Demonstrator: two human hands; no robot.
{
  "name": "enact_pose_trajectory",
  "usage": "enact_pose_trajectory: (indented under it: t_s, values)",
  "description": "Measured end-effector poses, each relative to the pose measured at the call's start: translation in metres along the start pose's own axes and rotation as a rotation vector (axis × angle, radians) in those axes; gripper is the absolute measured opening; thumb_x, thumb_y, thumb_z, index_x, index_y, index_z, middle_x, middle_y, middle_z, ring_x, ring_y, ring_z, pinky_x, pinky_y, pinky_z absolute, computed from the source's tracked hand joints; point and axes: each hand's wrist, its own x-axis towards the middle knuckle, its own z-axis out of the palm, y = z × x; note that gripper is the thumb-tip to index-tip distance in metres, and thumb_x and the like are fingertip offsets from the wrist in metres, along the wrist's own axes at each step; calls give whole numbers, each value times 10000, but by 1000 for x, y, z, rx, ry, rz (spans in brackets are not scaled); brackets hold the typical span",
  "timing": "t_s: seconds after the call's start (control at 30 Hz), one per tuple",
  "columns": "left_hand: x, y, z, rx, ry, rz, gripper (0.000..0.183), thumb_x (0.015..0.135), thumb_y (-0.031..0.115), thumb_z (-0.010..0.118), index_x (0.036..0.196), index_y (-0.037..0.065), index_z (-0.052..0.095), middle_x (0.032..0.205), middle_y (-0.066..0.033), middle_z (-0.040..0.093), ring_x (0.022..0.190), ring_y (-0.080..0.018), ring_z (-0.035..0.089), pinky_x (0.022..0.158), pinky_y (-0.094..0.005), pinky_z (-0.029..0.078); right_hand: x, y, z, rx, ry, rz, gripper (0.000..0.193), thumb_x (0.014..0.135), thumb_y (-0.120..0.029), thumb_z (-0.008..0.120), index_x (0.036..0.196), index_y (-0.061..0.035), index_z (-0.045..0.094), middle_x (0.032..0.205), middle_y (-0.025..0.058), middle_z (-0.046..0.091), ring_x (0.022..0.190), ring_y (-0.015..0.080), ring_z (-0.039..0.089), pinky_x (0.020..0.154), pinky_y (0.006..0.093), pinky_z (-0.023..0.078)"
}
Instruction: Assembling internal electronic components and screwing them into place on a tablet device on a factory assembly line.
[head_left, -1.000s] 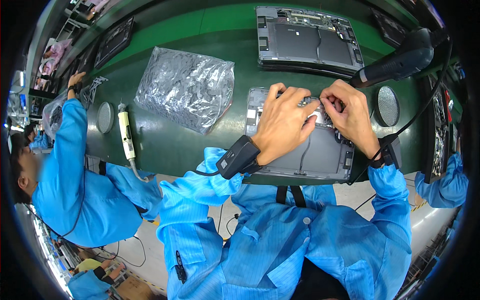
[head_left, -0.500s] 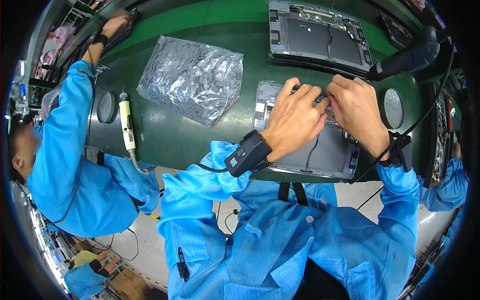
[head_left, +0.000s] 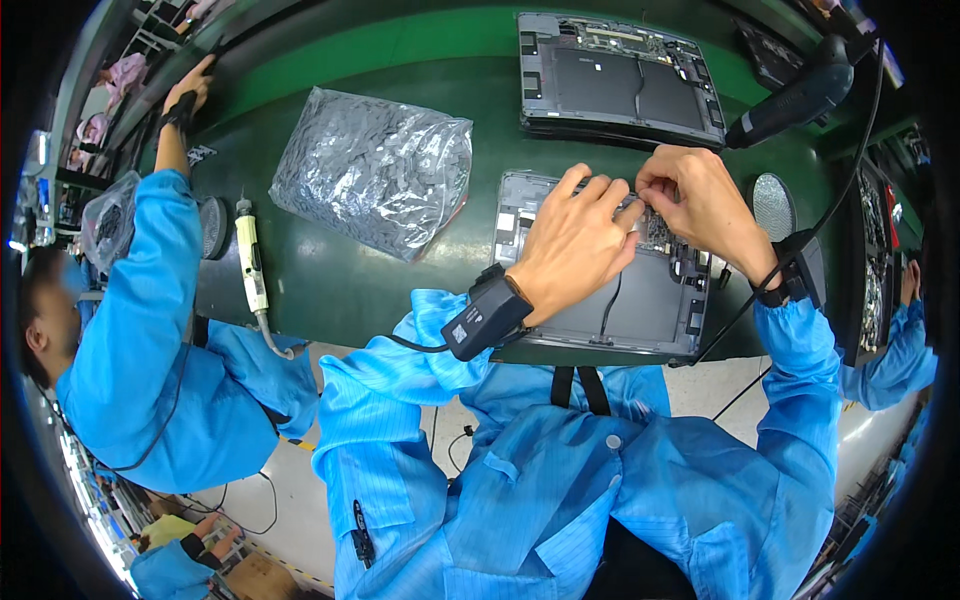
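Note:
An opened laptop base, grey with a black cable down its middle, lies near the table's front edge. My left hand rests over its far part, with the fingers bent down and their tips partly hidden. Close beside it my right hand is closed in a pinch above the circuit board. Whatever sits between the fingertips is too small or hidden to name. Both hands work almost touching each other at the board's far edge.
Beyond stand stacked opened laptop bases. A clear bag of grey pieces and a pale electric screwdriver lie leftward. At right are a round metal dish and a dark handheld tool. A co-worker's sleeve reaches in.
The view has shifted slightly, moving table items left. My right fingers have drawn into a tighter pinch beside my left hand. The co-worker's hand at far left has moved left and lower.

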Motion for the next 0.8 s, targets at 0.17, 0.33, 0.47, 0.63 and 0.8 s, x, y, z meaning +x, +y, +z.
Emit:
enact_pose_trajectory:
  t_s: [0.17,0.33,0.47,0.63,0.8]
  values:
    - [1,2,0,47,-14,4,360,905,202,748,1206,6,755,1180,-142,678,1110,-292,658,1064,-471,455,-2,20,-4,232,-39,42,128,886,-56,775,954,51,768,816,155,736,690,208,686,663,356,543]
    - [-1,3,-1,50,-6,-1,369,901,196,749,1220,10,749,1213,-150,677,1123,-299,657,1058,-473,456,5,34,1,398,-183,174,144,917,-82,786,953,58,773,736,102,707,682,109,614,642,312,502]
    - [0,4,0,58,13,1,381,897,190,752,1236,17,744,1219,-148,674,1136,-301,657,1061,-474,456,11,37,2,391,-197,199,122,881,-82,781,891,39,775,724,120,718,678,155,662,657,340,525]
    - [7,7,-2,52,-24,13,379,895,182,754,1245,37,745,1223,-142,677,1139,-308,658,1068,-482,454,15,30,-4,130,-175,58,103,836,-93,751,844,9,760,779,160,754,718,292,732,712,401,573]
    - [2,4,-8,47,-23,17,371,902,178,755,1256,67,748,1236,-145,686,1130,-317,662,1069,-491,453,-67,7,-12,163,139,324,278,942,-215,794,893,38,688,758,185,706,675,312,697,623,434,517]
